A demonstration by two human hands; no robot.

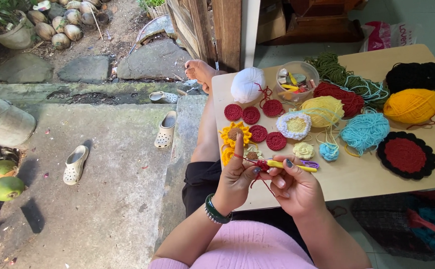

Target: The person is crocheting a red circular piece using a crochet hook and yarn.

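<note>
The small red crochet piece [262, 164] sits between my two hands, just above my lap and at the near edge of the counter [357, 174]. My left hand [237, 177] is closed around it, pinching it with thumb and fingers while my forefinger sticks straight up with a strand of red yarn [238, 156] running across it. My right hand [293, 184] is closed on a yellow crochet hook [289, 166], gripping it near the middle with its tip touching the red piece. I wear a dark green beaded bracelet [214, 211] on my left wrist.

On the counter beyond my hands lie several flat red crocheted rounds [251, 115], a yellow flower with a brown middle [235, 133], a white and yellow flower [293, 125], a small pale yellow flower [303, 150] and a small blue one [329, 152]. Further back stand a white yarn ball [247, 84] and a clear bowl of small tools [297, 79]. To the right are a yellow yarn ball [323, 110], loose light blue yarn [365, 130], an orange yarn ball [413, 105], black yarn [414, 75], green yarn [337, 69] and a red round with a black scalloped border [406, 155].
</note>
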